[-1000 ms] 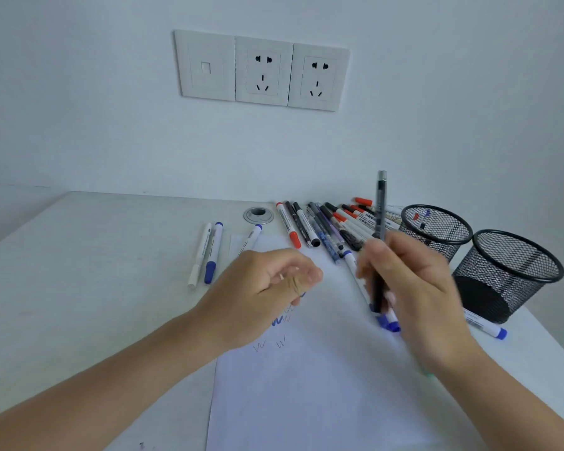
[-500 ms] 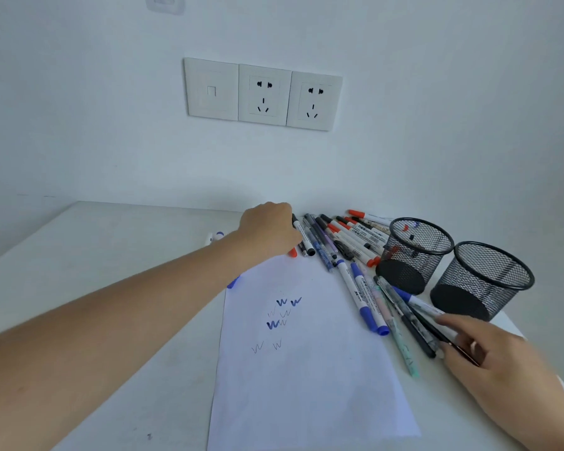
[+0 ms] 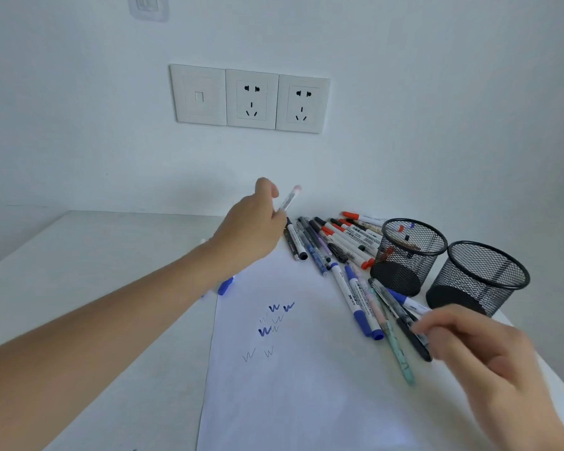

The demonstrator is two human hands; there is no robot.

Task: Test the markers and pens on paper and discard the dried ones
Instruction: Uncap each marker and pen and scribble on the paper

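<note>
**Left hand holds a marker above the row**

Your left hand (image 3: pixel 254 222) pinches a white marker (image 3: pixel 288 200) between thumb and fingers. Its pale red end tilts up toward the wall, just above the left end of the row (image 3: pixel 336 239) of pens at the back of the table (image 3: pixel 95 288). Your right hand (image 3: pixel 482 349) is blurred, its fingers bent over the loose pens (image 3: pixel 365 307) at the paper's (image 3: pixel 306 385) right edge; you cannot tell whether it grips one. The far cup (image 3: pixel 401 265) holds a few pens, and the near cup (image 3: pixel 469 288) stands just beside it.
</note>
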